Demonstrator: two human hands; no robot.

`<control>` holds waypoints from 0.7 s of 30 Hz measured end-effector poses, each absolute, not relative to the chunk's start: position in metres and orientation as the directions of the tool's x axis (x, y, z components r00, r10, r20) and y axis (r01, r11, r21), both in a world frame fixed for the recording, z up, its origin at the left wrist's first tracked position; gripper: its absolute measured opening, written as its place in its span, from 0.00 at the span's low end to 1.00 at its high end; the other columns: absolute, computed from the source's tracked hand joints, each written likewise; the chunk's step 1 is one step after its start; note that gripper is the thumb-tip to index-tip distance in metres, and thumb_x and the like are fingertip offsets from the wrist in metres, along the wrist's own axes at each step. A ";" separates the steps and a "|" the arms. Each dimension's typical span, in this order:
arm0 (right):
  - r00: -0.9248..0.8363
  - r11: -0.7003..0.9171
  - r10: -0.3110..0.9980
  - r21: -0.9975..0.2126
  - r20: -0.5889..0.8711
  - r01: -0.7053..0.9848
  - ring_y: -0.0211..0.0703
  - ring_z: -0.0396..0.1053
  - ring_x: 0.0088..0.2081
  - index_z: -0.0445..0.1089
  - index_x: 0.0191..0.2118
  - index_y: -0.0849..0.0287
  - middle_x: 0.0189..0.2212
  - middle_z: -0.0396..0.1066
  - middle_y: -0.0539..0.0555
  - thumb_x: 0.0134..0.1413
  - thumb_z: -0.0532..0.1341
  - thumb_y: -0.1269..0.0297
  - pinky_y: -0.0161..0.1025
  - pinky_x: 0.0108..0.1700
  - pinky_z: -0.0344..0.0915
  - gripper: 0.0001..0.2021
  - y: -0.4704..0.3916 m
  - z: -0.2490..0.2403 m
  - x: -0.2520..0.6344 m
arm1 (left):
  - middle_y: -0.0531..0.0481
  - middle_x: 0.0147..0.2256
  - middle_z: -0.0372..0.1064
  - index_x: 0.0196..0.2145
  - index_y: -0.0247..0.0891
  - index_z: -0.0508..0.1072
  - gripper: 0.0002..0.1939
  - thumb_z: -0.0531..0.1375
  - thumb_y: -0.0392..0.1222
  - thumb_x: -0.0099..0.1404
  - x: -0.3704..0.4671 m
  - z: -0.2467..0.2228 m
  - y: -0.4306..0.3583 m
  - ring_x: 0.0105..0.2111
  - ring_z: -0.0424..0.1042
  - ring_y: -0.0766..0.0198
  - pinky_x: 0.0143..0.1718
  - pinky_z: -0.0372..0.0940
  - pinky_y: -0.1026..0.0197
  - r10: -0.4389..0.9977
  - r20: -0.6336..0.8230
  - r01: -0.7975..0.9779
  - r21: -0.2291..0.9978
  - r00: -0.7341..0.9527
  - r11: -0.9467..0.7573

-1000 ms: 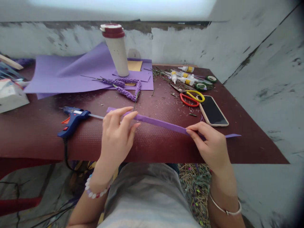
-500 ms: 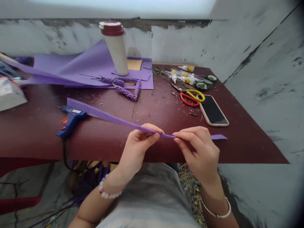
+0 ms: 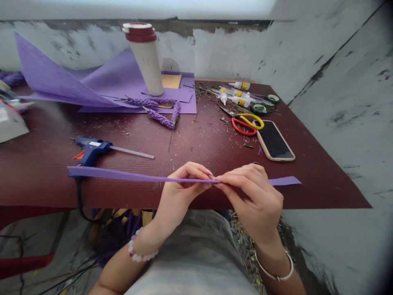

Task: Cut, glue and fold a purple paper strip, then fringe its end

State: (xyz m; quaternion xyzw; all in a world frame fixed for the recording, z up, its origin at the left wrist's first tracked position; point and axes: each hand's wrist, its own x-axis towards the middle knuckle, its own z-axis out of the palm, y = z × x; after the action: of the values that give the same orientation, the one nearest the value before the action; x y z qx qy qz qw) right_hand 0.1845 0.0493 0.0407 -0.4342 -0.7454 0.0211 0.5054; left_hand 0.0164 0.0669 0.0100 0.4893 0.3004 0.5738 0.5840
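Note:
A long, narrow purple strip (image 3: 123,175) runs sideways above the front part of the dark red table (image 3: 190,143). My left hand (image 3: 181,192) pinches it near its middle. Close beside, fingertips almost touching the left ones, my right hand (image 3: 254,196) pinches the same strip. Its right end shows beyond my right hand, and its left end passes over the handle of a blue glue gun (image 3: 93,150). The part behind my right hand is hidden.
A cup with a dark red lid (image 3: 145,61) stands on purple sheets (image 3: 104,78) at the back. Purple flower stems (image 3: 161,116) lie before it. On the right are scissors (image 3: 248,124), a phone (image 3: 276,140), glue bottles (image 3: 241,101) and green tape (image 3: 259,108).
The strip's left end has swung down toward me, uncovering the glue stick. My hands have come closer together, both still pinching the strip. A purple sheet at the back left now stands higher.

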 end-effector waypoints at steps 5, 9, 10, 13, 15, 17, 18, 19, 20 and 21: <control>-0.096 0.577 0.716 -0.509 0.692 0.639 0.44 0.76 0.33 0.75 0.35 0.52 0.30 0.80 0.48 0.63 0.65 0.73 0.48 0.46 0.65 0.08 0.047 0.042 0.185 | 0.52 0.36 0.76 0.31 0.40 0.79 0.06 0.71 0.34 0.63 0.019 0.013 0.067 0.37 0.75 0.66 0.42 0.70 0.65 0.973 0.152 -0.366 0.927 0.175 -0.080; -0.122 0.558 0.733 -0.489 0.669 0.670 0.43 0.76 0.32 0.73 0.34 0.53 0.29 0.80 0.47 0.64 0.64 0.73 0.48 0.46 0.62 0.08 0.049 0.041 0.184 | 0.51 0.37 0.76 0.34 0.39 0.79 0.03 0.70 0.39 0.65 0.019 0.017 0.066 0.35 0.74 0.67 0.40 0.71 0.66 0.974 0.091 -0.364 0.931 0.207 -0.010; -0.127 0.555 0.734 -0.483 0.667 0.677 0.43 0.75 0.32 0.73 0.34 0.53 0.29 0.79 0.47 0.64 0.64 0.73 0.47 0.46 0.61 0.08 0.050 0.041 0.184 | 0.51 0.37 0.77 0.35 0.39 0.80 0.04 0.68 0.41 0.67 0.019 0.018 0.065 0.35 0.75 0.67 0.40 0.71 0.66 0.975 0.068 -0.361 0.933 0.212 0.014; -0.149 0.557 0.733 -0.460 0.664 0.692 0.42 0.75 0.33 0.72 0.34 0.54 0.29 0.79 0.47 0.65 0.64 0.73 0.46 0.47 0.62 0.08 0.053 0.042 0.186 | 0.49 0.37 0.79 0.38 0.38 0.80 0.09 0.66 0.47 0.70 0.017 0.020 0.066 0.36 0.77 0.65 0.41 0.73 0.64 0.980 -0.003 -0.365 0.928 0.200 0.078; -0.192 0.550 0.734 -0.403 0.652 0.732 0.46 0.76 0.37 0.73 0.40 0.55 0.34 0.81 0.51 0.66 0.65 0.68 0.47 0.50 0.63 0.02 0.055 0.040 0.189 | 0.48 0.36 0.80 0.37 0.37 0.81 0.11 0.67 0.48 0.68 0.017 0.021 0.069 0.35 0.79 0.63 0.40 0.74 0.63 0.985 -0.050 -0.385 0.916 0.163 0.110; -0.249 0.518 0.736 -0.287 0.630 0.806 0.53 0.76 0.45 0.72 0.51 0.59 0.44 0.81 0.59 0.66 0.65 0.60 0.50 0.52 0.64 0.12 0.057 0.034 0.193 | 0.47 0.33 0.81 0.38 0.36 0.81 0.13 0.68 0.50 0.66 0.014 0.022 0.073 0.34 0.81 0.60 0.39 0.75 0.62 0.987 -0.097 -0.403 0.904 0.126 0.140; -0.279 0.494 0.737 -0.210 0.615 0.844 0.56 0.75 0.48 0.69 0.57 0.62 0.49 0.79 0.63 0.67 0.64 0.57 0.52 0.52 0.64 0.19 0.058 0.031 0.195 | 0.47 0.32 0.81 0.39 0.35 0.81 0.14 0.68 0.50 0.66 0.013 0.023 0.076 0.33 0.81 0.59 0.38 0.75 0.62 0.986 -0.117 -0.406 0.901 0.119 0.156; -0.303 0.467 0.742 -0.138 0.598 0.873 0.58 0.75 0.48 0.67 0.61 0.64 0.51 0.78 0.67 0.67 0.63 0.57 0.53 0.51 0.64 0.22 0.059 0.027 0.197 | 0.46 0.31 0.81 0.41 0.34 0.81 0.16 0.68 0.51 0.65 0.010 0.025 0.079 0.32 0.82 0.59 0.37 0.75 0.62 0.983 -0.131 -0.402 0.899 0.129 0.172; -0.321 0.443 0.754 -0.084 0.573 0.892 0.58 0.75 0.45 0.66 0.62 0.66 0.49 0.78 0.67 0.68 0.61 0.60 0.52 0.48 0.65 0.22 0.061 0.024 0.198 | 0.45 0.31 0.81 0.43 0.34 0.81 0.18 0.68 0.52 0.65 0.007 0.027 0.083 0.32 0.82 0.58 0.36 0.75 0.63 0.978 -0.138 -0.391 0.901 0.154 0.189; -0.325 0.424 0.770 -0.058 0.549 0.904 0.56 0.75 0.41 0.67 0.60 0.66 0.44 0.79 0.66 0.69 0.59 0.64 0.49 0.44 0.65 0.19 0.063 0.021 0.199 | 0.44 0.32 0.82 0.46 0.33 0.81 0.20 0.68 0.52 0.66 0.004 0.031 0.088 0.32 0.82 0.58 0.34 0.74 0.63 0.972 -0.141 -0.369 0.907 0.188 0.203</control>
State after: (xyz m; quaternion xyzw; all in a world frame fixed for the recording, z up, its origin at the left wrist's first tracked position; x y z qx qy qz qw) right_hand 0.1991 0.0635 0.0213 -0.5206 -0.8036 -0.1305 0.2573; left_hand 0.0035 0.0875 0.0312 0.3836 0.3930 0.5015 0.6684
